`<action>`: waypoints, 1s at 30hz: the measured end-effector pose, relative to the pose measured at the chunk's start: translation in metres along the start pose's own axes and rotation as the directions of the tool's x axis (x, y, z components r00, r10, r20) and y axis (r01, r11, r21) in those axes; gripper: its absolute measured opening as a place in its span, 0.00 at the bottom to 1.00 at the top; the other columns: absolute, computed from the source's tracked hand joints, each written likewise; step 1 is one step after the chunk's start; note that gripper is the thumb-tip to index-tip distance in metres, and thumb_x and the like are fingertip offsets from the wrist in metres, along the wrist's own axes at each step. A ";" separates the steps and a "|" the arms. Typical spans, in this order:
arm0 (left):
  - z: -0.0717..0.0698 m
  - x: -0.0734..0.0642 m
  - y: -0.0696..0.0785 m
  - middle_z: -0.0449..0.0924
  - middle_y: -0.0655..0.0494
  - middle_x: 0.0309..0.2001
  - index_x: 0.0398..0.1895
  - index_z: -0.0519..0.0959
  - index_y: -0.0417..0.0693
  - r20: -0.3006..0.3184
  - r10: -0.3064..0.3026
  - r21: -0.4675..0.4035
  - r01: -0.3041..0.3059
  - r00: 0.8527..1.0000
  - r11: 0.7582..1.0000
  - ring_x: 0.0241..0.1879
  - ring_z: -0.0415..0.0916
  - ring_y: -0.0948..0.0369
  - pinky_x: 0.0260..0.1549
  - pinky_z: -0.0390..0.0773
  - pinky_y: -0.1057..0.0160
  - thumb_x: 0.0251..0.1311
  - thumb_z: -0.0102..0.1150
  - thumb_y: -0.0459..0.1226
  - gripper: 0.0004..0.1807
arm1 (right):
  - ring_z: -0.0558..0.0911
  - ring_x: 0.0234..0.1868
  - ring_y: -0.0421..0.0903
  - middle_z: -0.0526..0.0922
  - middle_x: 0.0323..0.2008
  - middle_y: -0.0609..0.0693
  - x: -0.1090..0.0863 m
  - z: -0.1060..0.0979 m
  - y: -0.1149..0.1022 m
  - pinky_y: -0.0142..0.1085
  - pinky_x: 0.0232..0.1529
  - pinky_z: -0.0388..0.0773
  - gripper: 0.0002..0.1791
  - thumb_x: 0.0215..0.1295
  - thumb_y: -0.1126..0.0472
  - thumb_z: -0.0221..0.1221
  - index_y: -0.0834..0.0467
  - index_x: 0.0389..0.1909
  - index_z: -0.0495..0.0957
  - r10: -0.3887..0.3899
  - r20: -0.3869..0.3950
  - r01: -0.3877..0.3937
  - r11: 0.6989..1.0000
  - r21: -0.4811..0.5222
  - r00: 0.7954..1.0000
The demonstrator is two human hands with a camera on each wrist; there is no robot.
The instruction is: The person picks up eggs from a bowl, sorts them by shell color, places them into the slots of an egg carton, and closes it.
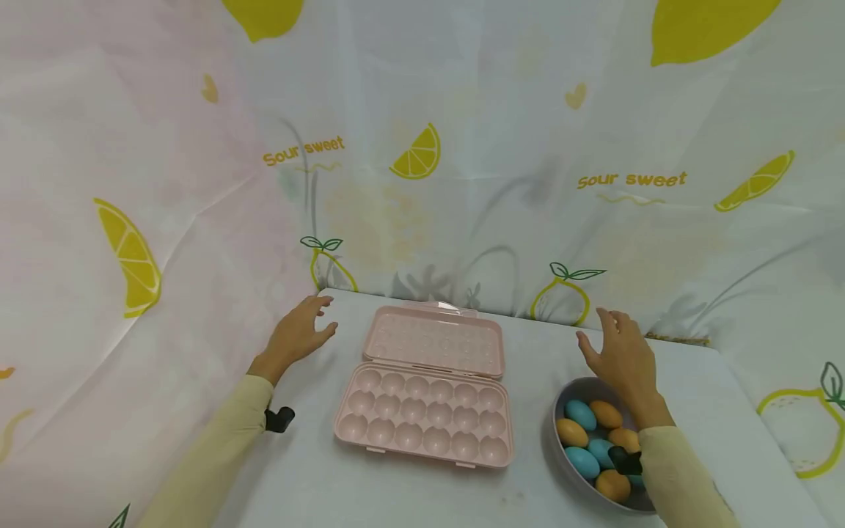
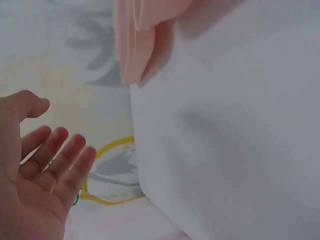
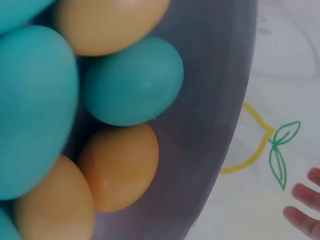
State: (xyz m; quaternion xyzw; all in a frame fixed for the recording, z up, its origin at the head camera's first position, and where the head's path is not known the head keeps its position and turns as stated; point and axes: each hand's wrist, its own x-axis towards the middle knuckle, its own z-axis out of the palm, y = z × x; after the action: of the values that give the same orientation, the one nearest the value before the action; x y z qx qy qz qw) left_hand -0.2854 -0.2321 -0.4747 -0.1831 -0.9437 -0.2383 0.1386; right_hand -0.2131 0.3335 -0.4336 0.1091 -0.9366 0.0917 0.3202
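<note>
Left hand: released, fingers relaxed and slightly bent, raised beside and apart from the lid of the rectangular pale-pink plastic egg box. The box lies open on the white tabletop, its 18 round hollows in 3 rows of 6 facing up. Right hand: released, fingers extended, raised at the far side of the round grey bowl. The bowl stands right of the box and holds at least 4 oval blue eggs and 4 oval orange eggs.

Text: "Sour sweet", "Sour sweet" | On: lemon-print backdrop
</note>
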 end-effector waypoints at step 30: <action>0.038 -0.103 0.036 0.46 0.42 0.76 0.77 0.46 0.40 0.323 0.218 -0.538 -0.012 0.921 0.843 0.71 0.54 0.46 0.65 0.64 0.64 0.26 0.83 0.47 0.74 | 0.75 0.28 0.41 0.80 0.28 0.45 -0.049 -0.017 -0.024 0.40 0.30 0.78 0.13 0.52 0.60 0.70 0.62 0.37 0.82 0.015 0.683 -0.153 0.978 0.143 0.730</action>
State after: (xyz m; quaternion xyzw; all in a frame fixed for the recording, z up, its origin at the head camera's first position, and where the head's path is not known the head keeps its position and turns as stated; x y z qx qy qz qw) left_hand -0.1852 -0.2129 -0.5283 -0.3128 -0.8381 -0.4391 -0.0835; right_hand -0.1590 0.3220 -0.4482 0.1223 -0.9795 0.1487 -0.0596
